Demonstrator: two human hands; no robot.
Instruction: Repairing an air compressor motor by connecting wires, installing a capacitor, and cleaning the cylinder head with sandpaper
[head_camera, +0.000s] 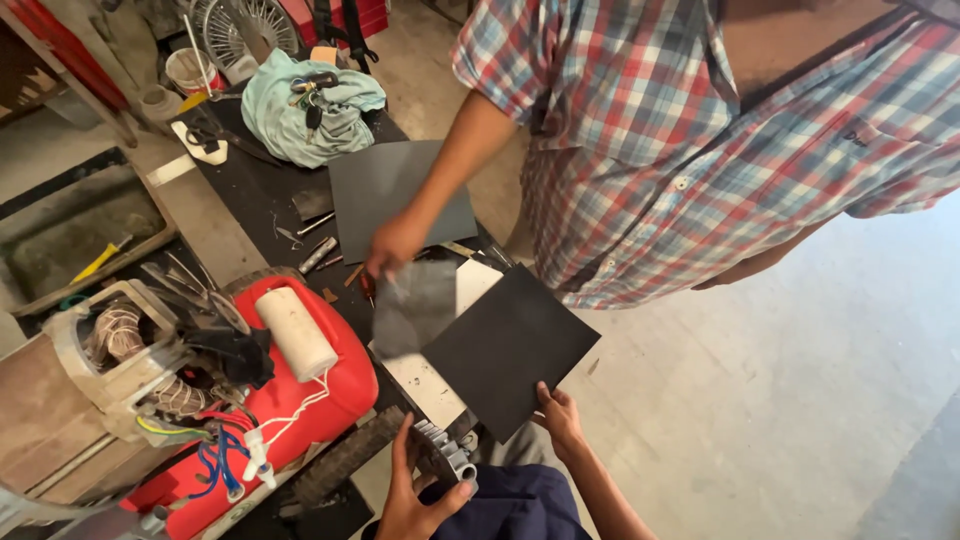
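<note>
Two hands of the wearer are showing at the bottom edge. The right hand (560, 418) is pinching the near corner of a black square sheet (510, 350), fingers closed on its edge; the sheet is lying diamond-wise, one corner pointing toward the wearer, its diagonal running near to far, partly overhanging the tabletop (250, 190). The left hand (412, 495) is curling around a grey ribbed metal part (445, 458), fingers partly closed on it. A co-worker's hand (393, 245) in a plaid sleeve is touching a blurred grey sheet (415, 305) just beside the black one.
</note>
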